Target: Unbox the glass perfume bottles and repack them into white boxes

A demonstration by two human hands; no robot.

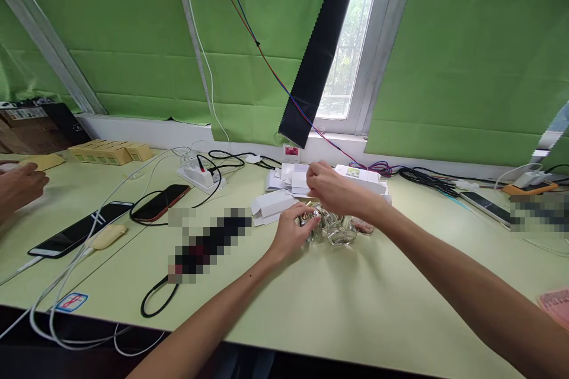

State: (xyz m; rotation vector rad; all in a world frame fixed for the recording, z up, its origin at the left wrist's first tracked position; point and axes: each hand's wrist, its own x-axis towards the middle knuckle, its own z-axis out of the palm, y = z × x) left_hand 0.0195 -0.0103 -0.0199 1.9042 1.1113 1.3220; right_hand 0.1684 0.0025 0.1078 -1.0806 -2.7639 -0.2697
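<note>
Left hand (291, 235) pinches a small glass bottle (311, 226) by its metal cap end, fingers closed around it. Right hand (335, 189) hovers just above and behind, fingers curled; whether it grips anything, cannot tell. More clear glass bottles (341, 231) cluster on the table just right of the held one. Glass looks smooth, slippery, breakable, probably light; safest hold is around the body or neck. White cartons (271, 204) lie behind. Pale green table (355, 302), phones (80, 230) and cables at left, another person's hand (20, 180) far left, green curtains (466, 41), window (349, 41).
</note>
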